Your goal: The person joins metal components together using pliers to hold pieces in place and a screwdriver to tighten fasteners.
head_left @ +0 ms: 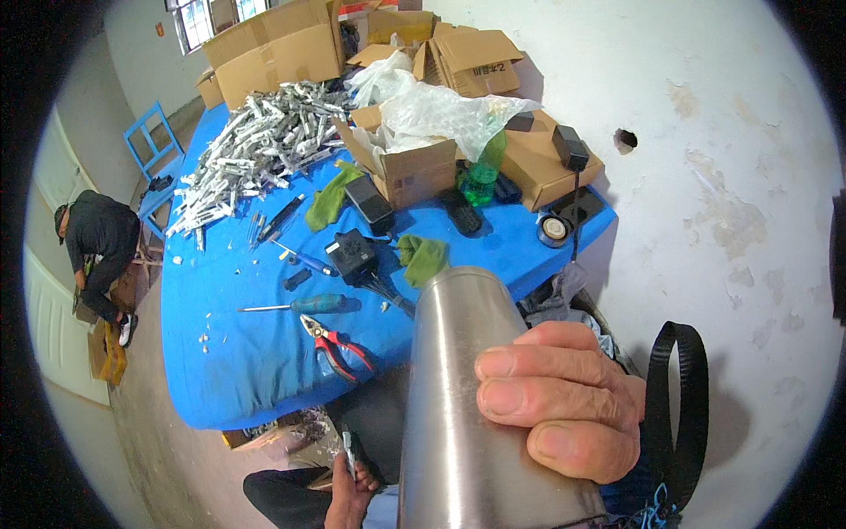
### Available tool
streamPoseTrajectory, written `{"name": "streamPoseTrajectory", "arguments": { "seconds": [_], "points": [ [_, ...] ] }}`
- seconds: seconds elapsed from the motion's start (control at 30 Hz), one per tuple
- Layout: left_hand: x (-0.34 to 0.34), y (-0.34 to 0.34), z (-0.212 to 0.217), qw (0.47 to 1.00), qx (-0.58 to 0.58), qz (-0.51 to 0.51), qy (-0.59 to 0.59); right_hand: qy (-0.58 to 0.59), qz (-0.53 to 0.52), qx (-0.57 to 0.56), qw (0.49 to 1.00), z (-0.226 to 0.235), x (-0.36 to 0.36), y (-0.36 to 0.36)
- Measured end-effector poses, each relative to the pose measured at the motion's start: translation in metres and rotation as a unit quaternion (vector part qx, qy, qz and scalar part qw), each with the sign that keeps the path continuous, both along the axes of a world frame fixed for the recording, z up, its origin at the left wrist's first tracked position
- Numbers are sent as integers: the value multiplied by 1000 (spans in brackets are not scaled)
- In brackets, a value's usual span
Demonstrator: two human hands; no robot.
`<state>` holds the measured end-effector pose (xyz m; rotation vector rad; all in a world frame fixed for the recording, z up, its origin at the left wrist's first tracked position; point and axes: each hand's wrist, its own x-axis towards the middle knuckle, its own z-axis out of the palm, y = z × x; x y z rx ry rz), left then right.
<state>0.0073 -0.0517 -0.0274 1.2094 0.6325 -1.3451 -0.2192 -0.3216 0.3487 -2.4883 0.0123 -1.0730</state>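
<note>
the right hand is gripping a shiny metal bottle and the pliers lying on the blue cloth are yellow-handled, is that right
Not quite: the pliers are red-and-black-handled, not yellow-handled, as the head view shows. They do lie on the blue cloth, and the right hand is gripping a shiny metal bottle.

1 silvery cyl point(454, 397), tilted, nr cam; 1 slim silvery pc point(349, 448) to its L.

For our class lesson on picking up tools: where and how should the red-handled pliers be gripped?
Grip the pliers by their red handles, probably coming from the near edge of the blue table: they lie flat, handles spread toward that edge, jaws pointing away.
</note>
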Motion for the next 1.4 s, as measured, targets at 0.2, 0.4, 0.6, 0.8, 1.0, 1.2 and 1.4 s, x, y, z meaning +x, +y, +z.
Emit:
{"name": "streamPoseTrajectory", "arguments": {
  "seconds": [0.2, 0.4, 0.6, 0.8, 1.0, 1.2, 1.4],
  "points": [
    [2, -4, 1, 998, -61, -16, 28, -10, -11, 1, 1000, 5, -5, -5],
    [4, -10, 0, 1000, 13, -19, 4, -32, -21, -22, 999, 15, 6, -12],
    [2, -5, 10, 1000, 4, -1, 5, -59, 15, 6, 998, -19, 12, -32],
    [-6, -29, 39, 999, 27, -19, -23, -36, -82, 164, 982, -54, -4, -59],
    [-9, -30, 54, 997, -37, -48, -43, -166, -227, 229, 932, -112, -7, -137],
    [-7, -27, 51, 999, -1, 2, -33, -183, -329, 236, 896, -140, 13, -201],
    [-1, -30, 62, 998, -18, 16, -66, -180, -399, 205, 876, -167, 21, -244]
  ]
}}
